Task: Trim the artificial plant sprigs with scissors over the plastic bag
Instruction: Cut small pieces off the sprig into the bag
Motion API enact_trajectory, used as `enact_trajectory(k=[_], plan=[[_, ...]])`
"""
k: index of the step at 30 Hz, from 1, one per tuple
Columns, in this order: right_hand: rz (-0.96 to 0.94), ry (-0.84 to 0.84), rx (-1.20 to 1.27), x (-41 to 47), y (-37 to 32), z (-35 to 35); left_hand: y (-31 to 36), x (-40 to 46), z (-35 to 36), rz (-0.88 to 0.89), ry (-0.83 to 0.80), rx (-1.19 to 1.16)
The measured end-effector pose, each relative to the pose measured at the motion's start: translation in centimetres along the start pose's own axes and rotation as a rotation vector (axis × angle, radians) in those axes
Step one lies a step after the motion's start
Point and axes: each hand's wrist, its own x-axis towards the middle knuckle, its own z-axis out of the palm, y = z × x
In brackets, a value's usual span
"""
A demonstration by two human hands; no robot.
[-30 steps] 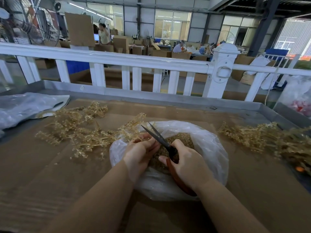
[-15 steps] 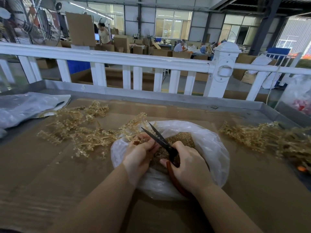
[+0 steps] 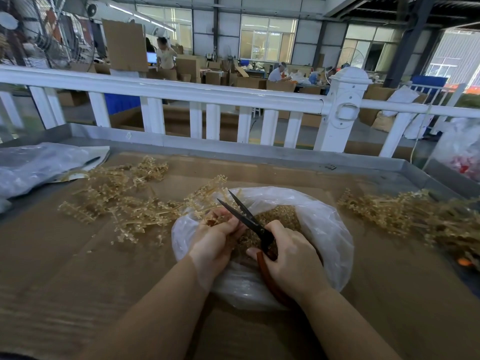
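Cardboard lines the work table (image 3: 78,268) where a worker trims artificial plant sprigs. Nearest the camera, the right hand (image 3: 293,261) grips the brown-handled scissors (image 3: 255,227), fingers curled round the handles, blades parted and pointing up and away over the plastic bag (image 3: 327,229). The left hand (image 3: 217,239) pinches a sprig (image 3: 210,216) at the bag's near-left rim, just beside the blades. Golden cuttings (image 3: 279,215) already heap inside the bag, suggesting the job is well under way. Beyond, a pile of sprigs (image 3: 124,198) lies to the left and another pile (image 3: 405,211) to the right; which is trimmed cannot be told. Behind stands a white railing (image 3: 181,92).
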Motion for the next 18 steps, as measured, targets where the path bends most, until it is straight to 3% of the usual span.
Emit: enact_trajectory(k=[18], plan=[[-0.022,0.036,-0.074,0.24,-0.2,0.38,-0.16,0.08,-0.15,0.02,-0.03,0.017]])
